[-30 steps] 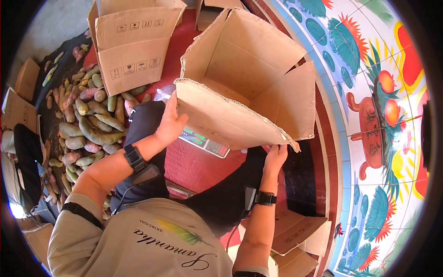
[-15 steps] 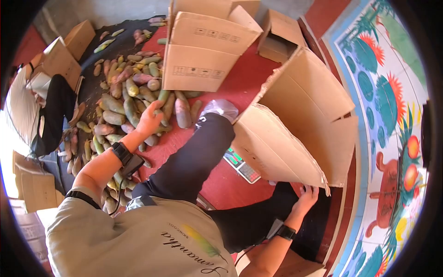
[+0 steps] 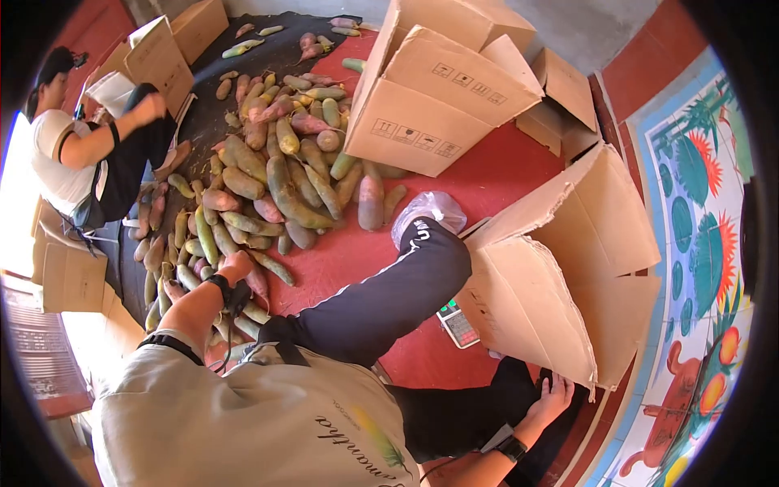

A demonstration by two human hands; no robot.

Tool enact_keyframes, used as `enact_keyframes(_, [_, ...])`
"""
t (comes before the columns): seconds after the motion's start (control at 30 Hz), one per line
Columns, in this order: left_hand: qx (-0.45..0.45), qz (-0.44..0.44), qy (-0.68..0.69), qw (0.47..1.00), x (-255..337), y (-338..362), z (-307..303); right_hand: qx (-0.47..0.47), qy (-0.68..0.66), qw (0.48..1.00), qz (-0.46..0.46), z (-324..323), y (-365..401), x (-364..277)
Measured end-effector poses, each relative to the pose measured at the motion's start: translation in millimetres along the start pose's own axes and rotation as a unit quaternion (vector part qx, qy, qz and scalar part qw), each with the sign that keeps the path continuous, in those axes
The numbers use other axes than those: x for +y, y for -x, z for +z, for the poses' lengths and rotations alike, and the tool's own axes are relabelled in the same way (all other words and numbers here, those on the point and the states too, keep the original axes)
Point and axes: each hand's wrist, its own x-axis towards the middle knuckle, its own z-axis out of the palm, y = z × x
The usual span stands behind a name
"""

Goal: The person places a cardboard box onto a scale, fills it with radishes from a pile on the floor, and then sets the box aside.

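Note:
My left hand [image 3: 235,266] is down at the near edge of a large pile of long green and pink radishes [image 3: 280,191]. Its back faces me and the fingertips are hidden, so I cannot tell whether it grips one. A pinkish radish [image 3: 256,282] lies right beside it. At the lower corner of an open cardboard box [image 3: 527,300], my right hand [image 3: 555,398] rests by my knee, fingers stretched out and apart. The box is tilted, its mouth facing right. Part of a digital scale [image 3: 458,326] shows beneath it.
A second carton [image 3: 438,105] with raised flaps stands behind the pile, and a smaller box [image 3: 560,101] sits by the wall. A clear plastic bag [image 3: 430,213] lies by my left knee. Another person [image 3: 77,158] sits at the left near more cartons [image 3: 158,65].
My left hand has moved back toward me, from the pile's middle to its near edge. My right hand stays at the box corner. The view has shifted, showing more of the other person.

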Motion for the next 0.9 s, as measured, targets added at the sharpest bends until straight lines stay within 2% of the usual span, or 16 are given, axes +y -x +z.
enact_keyframes(0.07, [-0.034, 0.126, -0.173, 0.976, -3.8, 6.1, 4.1, 0.006, -0.039, 0.999, 0.020, -2.7, -1.3, -0.8])
enact_keyframes(0.1, [0.010, 0.083, -0.030, 0.996, -7.7, 8.1, 11.0, 0.000, -0.028, 0.999, 0.020, -3.6, -3.4, -0.2])
enact_keyframes(0.13, [0.007, 0.077, -0.028, 0.997, -11.9, 9.0, 13.8, -0.005, -0.025, 0.999, 0.021, -5.6, -4.1, 0.0])
enact_keyframes(0.2, [-0.011, -0.006, -0.007, 1.000, -18.1, 13.2, 18.5, -0.016, -0.055, 0.998, 0.026, -11.3, -5.2, -0.9])
enact_keyframes(0.4, [-0.037, -0.069, -0.014, 0.997, -39.8, 33.9, 28.7, -0.031, -0.062, 0.997, 0.037, -20.4, -11.8, 0.9])
enact_keyframes(0.47, [-0.014, -0.123, -0.031, 0.992, -37.1, 45.3, 29.9, -0.036, -0.066, 0.996, 0.044, -21.7, -14.9, 1.4])
enact_keyframes(0.53, [-0.044, -0.139, -0.023, 0.989, -46.9, 42.0, 39.1, -0.044, -0.061, 0.996, 0.044, -20.0, -15.0, -1.0])
enact_keyframes(0.63, [-0.051, -0.178, 0.063, 0.981, -71.2, 22.1, 75.7, -0.041, -0.056, 0.996, 0.047, -16.5, -14.6, -3.5])
enact_keyframes(0.7, [-0.088, -0.239, 0.185, 0.949, -88.6, 2.0, 106.8, -0.033, -0.052, 0.997, 0.048, -15.8, -17.1, -2.3])
enact_keyframes(0.73, [-0.091, -0.242, 0.186, 0.948, -92.7, 1.5, 113.9, -0.037, -0.051, 0.997, 0.048, -17.6, -19.0, -1.2])
enact_keyframes(0.83, [0.061, -0.294, 0.267, 0.916, -89.7, 2.9, 125.9, -0.046, -0.046, 0.997, 0.044, -15.9, -20.2, -0.5])
enact_keyframes(0.87, [0.057, -0.293, 0.268, 0.916, -108.0, -16.1, 146.0, -0.049, -0.044, 0.997, 0.040, -14.6, -19.1, -2.0])
enact_keyframes(0.9, [0.062, -0.342, 0.240, 0.906, -138.5, -49.8, 179.0, -0.047, -0.041, 0.997, 0.037, -13.2, -18.6, -3.1])
